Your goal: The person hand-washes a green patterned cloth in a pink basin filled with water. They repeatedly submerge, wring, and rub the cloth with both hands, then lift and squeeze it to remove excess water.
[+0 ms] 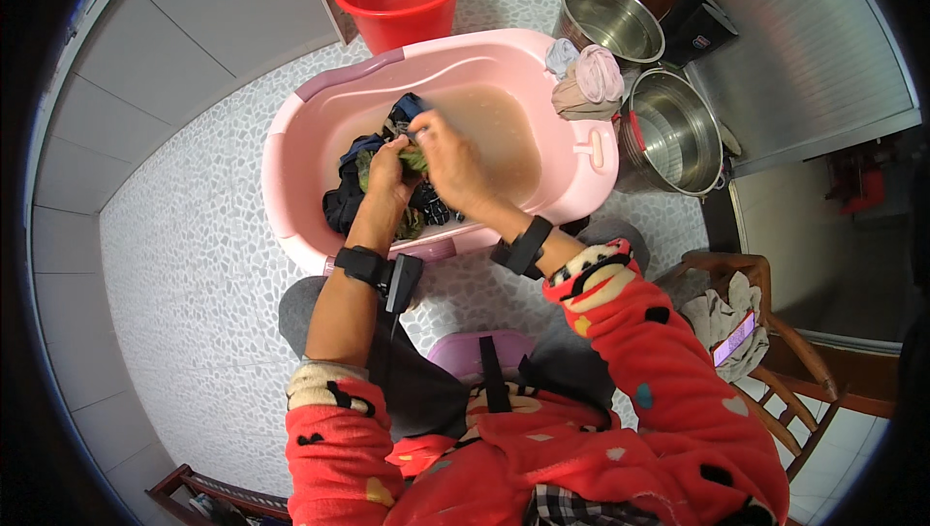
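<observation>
A pink plastic bathtub [574,184] stands on the floor in front of my knees, with cloudy brownish water [501,134] in it. Dark wet clothes [345,199] are heaped at its left end, some of them navy and black. Over this heap my left hand [389,170] grips a green patterned cloth [413,160]. My right hand [450,155] is close beside it, fingers curled and slightly blurred at the same cloth. Whether the right fingers pinch the fabric is hard to make out. Wrung bundles of grey, pink and beige cloth [587,83] rest on the tub's right rim.
Behind the tub stands a red plastic bucket [399,14]. Two steel pots [610,21] are at the right, the nearer steel pot [676,134] holding water. A wooden chair [799,351] at my right bears a cloth and a phone [734,341]. Beneath me is a purple stool [465,351].
</observation>
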The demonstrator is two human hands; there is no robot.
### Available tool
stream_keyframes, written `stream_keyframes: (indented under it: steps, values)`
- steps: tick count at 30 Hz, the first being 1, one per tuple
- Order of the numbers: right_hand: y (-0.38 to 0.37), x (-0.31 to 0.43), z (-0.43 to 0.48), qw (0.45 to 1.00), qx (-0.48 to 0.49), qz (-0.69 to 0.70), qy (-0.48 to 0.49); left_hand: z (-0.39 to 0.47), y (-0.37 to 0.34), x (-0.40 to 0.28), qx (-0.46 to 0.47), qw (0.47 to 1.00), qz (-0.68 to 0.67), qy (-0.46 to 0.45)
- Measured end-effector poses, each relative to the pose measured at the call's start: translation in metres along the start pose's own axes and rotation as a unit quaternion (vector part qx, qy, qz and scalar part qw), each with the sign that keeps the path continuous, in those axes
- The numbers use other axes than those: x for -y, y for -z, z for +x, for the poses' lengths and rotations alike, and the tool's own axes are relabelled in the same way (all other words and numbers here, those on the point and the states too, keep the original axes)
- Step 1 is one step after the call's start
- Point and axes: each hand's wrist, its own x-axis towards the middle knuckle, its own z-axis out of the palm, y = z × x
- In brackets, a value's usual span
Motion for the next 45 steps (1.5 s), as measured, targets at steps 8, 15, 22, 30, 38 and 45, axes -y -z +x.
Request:
stream_keyframes:
  steps: [8, 15, 22, 30, 38, 45]
  values:
    - [0.002, 0.026, -0.022, 0.988, 0.011, -0.078, 0.131, -0.01, -0.006, 0.022, 0.04, 0.999, 0.024, -0.012]
    - [0.008, -0.009, -0.009, 0.995, 0.01, -0.102, 0.001, -0.037, -0.028, 0.039, -0.055, 0.99, 0.122, -0.044]
    - [0.018, -0.032, 0.001, 0.983, 0.041, -0.162, -0.072, -0.051, -0.033, 0.022, 0.011, 0.938, 0.307, -0.163]
    - [0.04, -0.046, 0.022, 0.966, 0.201, 0.109, -0.122, -0.044, -0.015, -0.016, 0.218, 0.805, 0.49, -0.253]
    - [0.065, -0.036, 0.029, 0.925, 0.213, 0.28, -0.14, -0.052, -0.028, -0.017, 0.117, 0.73, 0.6, -0.305]
    - [0.071, -0.055, 0.023, 0.914, 0.324, 0.197, -0.141, -0.053, -0.034, -0.032, 0.257, 0.951, 0.142, -0.098]
